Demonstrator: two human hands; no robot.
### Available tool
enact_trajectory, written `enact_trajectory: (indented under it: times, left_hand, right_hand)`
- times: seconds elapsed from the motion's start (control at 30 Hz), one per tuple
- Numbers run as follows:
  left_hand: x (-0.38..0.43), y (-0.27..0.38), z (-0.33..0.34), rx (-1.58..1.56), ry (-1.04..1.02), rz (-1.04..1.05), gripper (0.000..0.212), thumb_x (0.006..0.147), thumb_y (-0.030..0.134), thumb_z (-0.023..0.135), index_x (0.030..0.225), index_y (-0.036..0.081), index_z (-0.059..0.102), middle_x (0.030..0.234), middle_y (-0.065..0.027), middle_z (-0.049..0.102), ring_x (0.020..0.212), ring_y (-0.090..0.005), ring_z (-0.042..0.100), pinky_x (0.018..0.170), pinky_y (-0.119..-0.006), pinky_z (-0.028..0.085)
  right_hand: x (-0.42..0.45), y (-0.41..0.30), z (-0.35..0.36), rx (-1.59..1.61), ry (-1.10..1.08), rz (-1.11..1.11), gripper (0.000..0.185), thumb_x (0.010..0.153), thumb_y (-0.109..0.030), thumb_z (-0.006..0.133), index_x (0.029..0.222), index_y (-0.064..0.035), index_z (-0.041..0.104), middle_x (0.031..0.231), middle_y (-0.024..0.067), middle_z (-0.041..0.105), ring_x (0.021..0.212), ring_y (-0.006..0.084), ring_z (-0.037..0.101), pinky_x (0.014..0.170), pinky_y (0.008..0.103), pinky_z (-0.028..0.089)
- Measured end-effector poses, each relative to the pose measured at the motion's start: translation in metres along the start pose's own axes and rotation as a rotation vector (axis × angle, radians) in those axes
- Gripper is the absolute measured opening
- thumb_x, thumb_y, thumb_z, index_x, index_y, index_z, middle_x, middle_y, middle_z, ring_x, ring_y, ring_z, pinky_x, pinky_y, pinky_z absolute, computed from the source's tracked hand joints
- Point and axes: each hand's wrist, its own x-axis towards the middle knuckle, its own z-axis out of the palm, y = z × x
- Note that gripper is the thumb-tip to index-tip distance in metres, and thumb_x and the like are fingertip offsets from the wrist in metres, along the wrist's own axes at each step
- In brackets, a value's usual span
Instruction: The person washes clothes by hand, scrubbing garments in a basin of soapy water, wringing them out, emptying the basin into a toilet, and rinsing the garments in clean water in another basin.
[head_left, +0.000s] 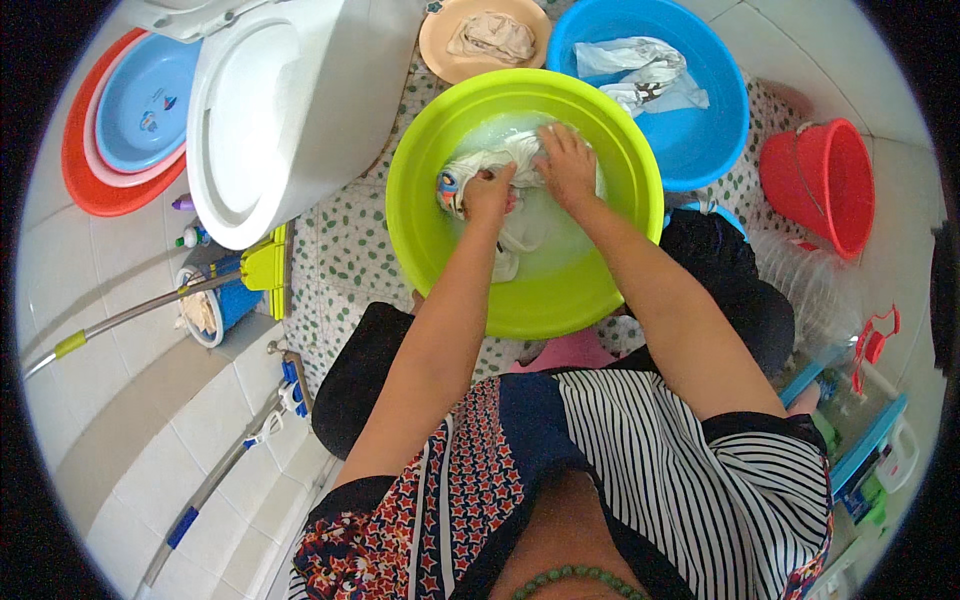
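Note:
A large lime-green plastic basin (525, 319) stands before me with cloudy, soapy water in it. A wet white garment (480, 161) with a colourful print at its left end lies across the water. My left hand (491, 196) is closed on the bunched cloth near the print. On the garment's right part rests my right hand (564, 161), its fingers spread somewhat over the fabric; whether it grips is not clear. More pale cloth lies partly under the water below my hands.
Beyond the basin are a peach basin (431, 41) holding beige cloth and a blue basin (705, 161) holding white cloth. A toilet (247, 127), nested basins (142, 112), a blue waste bin (244, 296) and a mop stand left. At right are a red bucket (799, 176) and a large clear plastic bottle (810, 281).

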Motion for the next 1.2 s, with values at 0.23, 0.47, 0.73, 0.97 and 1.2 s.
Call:
enact_trajectory:
  times: [0.23, 0.47, 0.73, 0.97, 1.2]
  left_hand:
    - [0.033, 0.003, 0.026, 0.334, 0.193, 0.256, 0.032, 0.074, 0.022, 0.072, 0.086, -0.004, 0.055, 0.062, -0.0125, 0.060, 0.041, -0.0201, 0.057, 0.039, -0.029, 0.046]
    - [0.034, -0.010, -0.024, 0.095, -0.110, 0.089, 0.058, 0.081, 0.046, 0.063, 0.109, -0.003, 0.052, 0.094, -0.0194, 0.063, 0.077, -0.0297, 0.065, 0.060, -0.040, 0.054]
    - [-0.035, 0.010, -0.032, -0.743, -0.648, -0.245, 0.062, 0.084, 0.049, 0.055, 0.131, 0.011, 0.041, 0.130, -0.0128, 0.047, 0.114, -0.0359, 0.045, 0.092, -0.047, 0.043]
    - [-0.054, -0.004, -0.017, -0.781, -0.657, -0.248, 0.034, 0.090, 0.035, 0.048, 0.112, 0.011, 0.056, 0.112, -0.0076, 0.060, 0.096, -0.0232, 0.059, 0.084, -0.041, 0.049]
    - [-0.040, -0.009, -0.029, -0.858, -0.535, -0.083, 0.039, 0.090, 0.043, 0.043, 0.109, 0.012, 0.058, 0.109, -0.0101, 0.061, 0.094, -0.0278, 0.060, 0.088, -0.042, 0.047]
  right_hand:
    - [-0.005, 0.041, 0.075, -0.110, -0.184, -0.110, 0.039, 0.091, -0.028, 0.043, 0.129, -0.0148, 0.044, 0.138, 0.0133, 0.038, 0.127, 0.0351, 0.034, 0.105, 0.0508, 0.023]
    - [0.017, -0.005, 0.020, 0.123, -0.063, -0.083, 0.035, 0.087, -0.021, 0.051, 0.121, -0.0100, 0.052, 0.117, 0.0142, 0.056, 0.104, 0.0302, 0.053, 0.091, 0.0392, 0.040]
    - [-0.051, -0.112, -0.036, 0.977, -0.225, 0.121, 0.024, 0.077, -0.028, 0.064, 0.092, -0.0095, 0.063, 0.082, 0.0153, 0.063, 0.080, 0.0286, 0.062, 0.073, 0.0367, 0.049]
    - [-0.049, -0.101, -0.037, 0.318, 0.003, 0.089, 0.029, 0.084, -0.031, 0.047, 0.079, -0.0076, 0.062, 0.074, 0.0187, 0.062, 0.063, 0.0400, 0.059, 0.062, 0.0474, 0.048]
    - [-0.049, -0.100, -0.032, 0.703, 0.043, 0.336, 0.030, 0.082, -0.031, 0.049, 0.079, -0.0044, 0.064, 0.073, 0.0226, 0.061, 0.067, 0.0412, 0.060, 0.065, 0.0483, 0.049]
